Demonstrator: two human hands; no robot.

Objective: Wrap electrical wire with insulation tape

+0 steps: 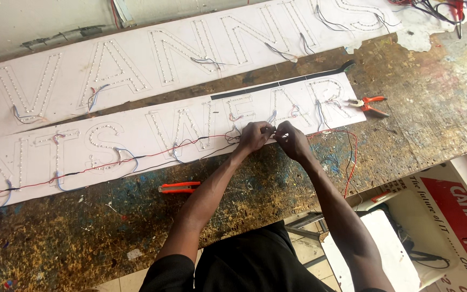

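The person's dark-clothed lap sat nearest, at the edge of the paint-stained wooden counter (82, 238). Both forearms reached forward to the near white sign panel (136, 135), whose long axis ran left to right, its right end tilted slightly away. The left hand (253, 136) and right hand (292, 139) met over its front edge, each grip pinched narrow on thin wires (270, 130). Red and black wires (82, 170) trailed leftward along the panel. An orange-handled cutter (178, 187) lay near the left forearm; orange pliers (369, 104) rested at the panel's right end.
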